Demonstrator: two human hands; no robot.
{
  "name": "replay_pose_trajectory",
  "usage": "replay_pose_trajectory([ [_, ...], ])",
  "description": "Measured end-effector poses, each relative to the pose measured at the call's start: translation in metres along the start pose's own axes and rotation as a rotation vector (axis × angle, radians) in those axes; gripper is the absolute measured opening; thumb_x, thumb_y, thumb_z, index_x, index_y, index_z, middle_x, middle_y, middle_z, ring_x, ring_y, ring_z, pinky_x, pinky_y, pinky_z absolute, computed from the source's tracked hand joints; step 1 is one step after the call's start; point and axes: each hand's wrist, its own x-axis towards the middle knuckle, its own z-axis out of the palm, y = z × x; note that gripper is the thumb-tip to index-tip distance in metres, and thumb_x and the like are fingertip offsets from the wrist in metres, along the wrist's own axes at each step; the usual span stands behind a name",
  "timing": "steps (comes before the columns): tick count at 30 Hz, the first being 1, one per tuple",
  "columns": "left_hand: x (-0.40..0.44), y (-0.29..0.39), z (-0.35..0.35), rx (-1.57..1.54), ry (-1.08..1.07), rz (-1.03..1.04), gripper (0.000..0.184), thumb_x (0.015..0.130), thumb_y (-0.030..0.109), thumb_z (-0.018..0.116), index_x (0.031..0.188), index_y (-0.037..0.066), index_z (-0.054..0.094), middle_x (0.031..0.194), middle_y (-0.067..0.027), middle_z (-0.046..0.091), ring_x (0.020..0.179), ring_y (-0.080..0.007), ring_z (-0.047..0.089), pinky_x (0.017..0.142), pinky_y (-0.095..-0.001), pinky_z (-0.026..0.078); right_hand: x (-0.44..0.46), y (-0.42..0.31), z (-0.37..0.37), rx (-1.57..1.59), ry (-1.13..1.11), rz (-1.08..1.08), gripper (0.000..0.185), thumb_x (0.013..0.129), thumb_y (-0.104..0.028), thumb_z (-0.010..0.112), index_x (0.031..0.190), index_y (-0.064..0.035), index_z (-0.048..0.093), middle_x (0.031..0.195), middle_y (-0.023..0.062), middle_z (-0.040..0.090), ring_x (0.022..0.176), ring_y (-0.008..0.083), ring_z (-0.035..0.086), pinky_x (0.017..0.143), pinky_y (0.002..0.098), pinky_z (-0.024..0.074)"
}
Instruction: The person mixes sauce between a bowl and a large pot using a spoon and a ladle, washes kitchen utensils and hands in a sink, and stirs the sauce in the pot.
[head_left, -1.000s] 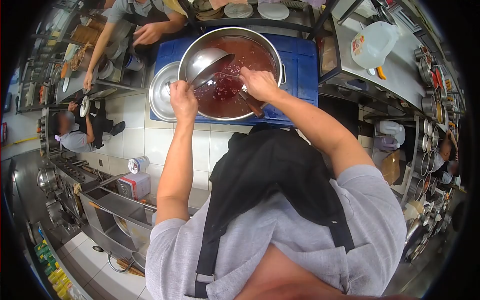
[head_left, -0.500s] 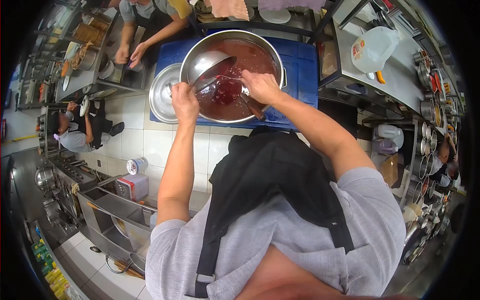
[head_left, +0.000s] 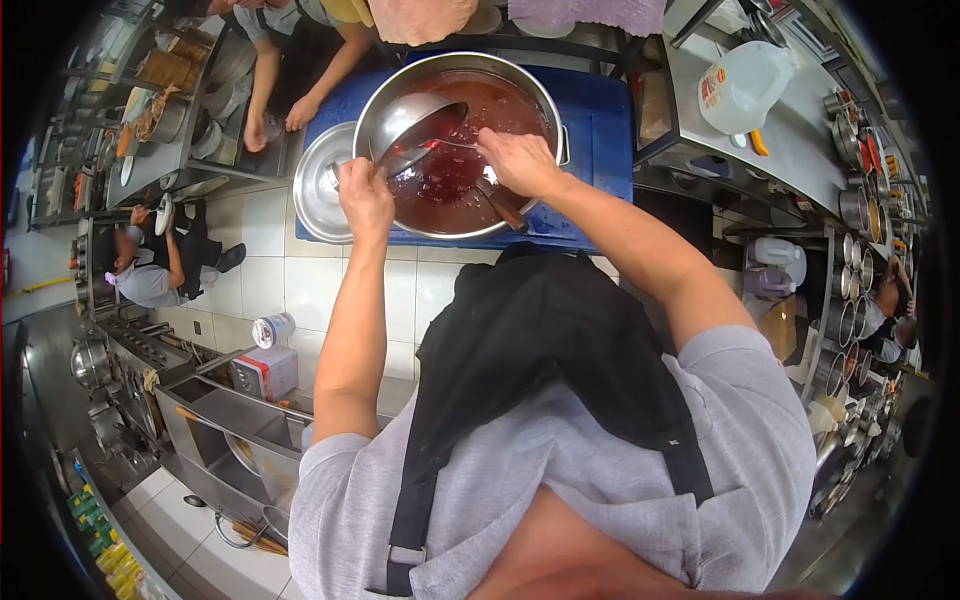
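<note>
Tilting metal bowl (head_left: 408, 114) inside pot (head_left: 450, 235) | left hand (head_left: 367, 197) grasped bowl's rim; right hand (head_left: 521, 163) gripped thin metal utensil (head_left: 457, 144) | pot stood on blue tabletop (head_left: 602, 110), lid (head_left: 316, 200) off at left | seemingly midway: red liquid (head_left: 505, 105) remained inside, finish unclear

My left hand (head_left: 366, 200) covers one end of the metal piece (head_left: 403, 160) which it holds, so I cannot tell its full shape; my right fingers hide the near end of the thin rod (head_left: 458, 143); the red liquid (head_left: 500, 100) hides the bottom of the big pot (head_left: 560, 128) and the sunken end of the wooden handle (head_left: 507, 211); the pot covers part of the round lid (head_left: 318, 190); the pink cloth (head_left: 425, 15) and the purple cloth (head_left: 590, 14) are cut by the top edge; the small print on the jug (head_left: 748, 88) is unreadable.
</note>
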Motion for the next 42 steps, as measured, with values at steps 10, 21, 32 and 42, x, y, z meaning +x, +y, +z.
replay_pose_trajectory([
  [10, 0.002, 0.0, 0.0, 0.072, -0.016, -0.08, 0.021, 0.082, 0.002, 0.07, 0.076, 0.001, 0.05, 0.077, -0.0104, 0.053, 0.072, -0.0261, 0.056, 0.068, -0.0384, 0.048, 0.002, -0.003, -0.004, -0.004, -0.104, 0.155, 0.025, 0.097, -0.028, 0.05, 0.099, -0.0033, 0.054, 0.087, 0.0234, 0.068, 0.08, 0.0426, 0.066, 0.068, 0.0557, 0.0502],
  [21, -0.008, 0.003, 0.029, -1.011, 0.043, -0.984, 0.018, 0.096, 0.004, 0.057, 0.086, 0.005, 0.042, 0.092, -0.0124, 0.058, 0.077, -0.0221, 0.063, 0.069, -0.0381, 0.062, 0.017, -0.052, -0.005, 1.195, -0.422, 0.676, 0.02, 0.102, -0.018, 0.045, 0.104, -0.0044, 0.059, 0.067, 0.0045, 0.057, 0.051, 0.0136, 0.054, 0.046, 0.0283, 0.0438],
  [32, -0.021, -0.003, 0.058, -1.211, 0.015, -1.139, 0.013, 0.1, 0.009, 0.053, 0.091, 0.009, 0.044, 0.088, -0.0125, 0.06, 0.074, -0.022, 0.063, 0.065, -0.0332, 0.056, -0.016, -0.065, -0.035, 1.165, -0.718, 0.547, 0.049, 0.103, -0.044, 0.044, 0.113, 0.0004, 0.061, 0.076, 0.0089, 0.068, 0.054, 0.0136, 0.063, 0.048, 0.0252, 0.0492],
  [42, 0.001, -0.03, 0.033, -1.215, -0.163, -1.094, 0.015, 0.099, 0.01, 0.057, 0.086, 0.01, 0.049, 0.093, -0.0058, 0.061, 0.083, -0.0198, 0.062, 0.071, -0.0307, 0.055, -0.242, 0.074, -0.126, 1.042, 0.141, 1.112, 0.027, 0.1, -0.027, 0.053, 0.117, -0.0094, 0.064, 0.084, 0.0044, 0.067, 0.063, 0.0097, 0.063, 0.057, 0.0218, 0.0508],
])
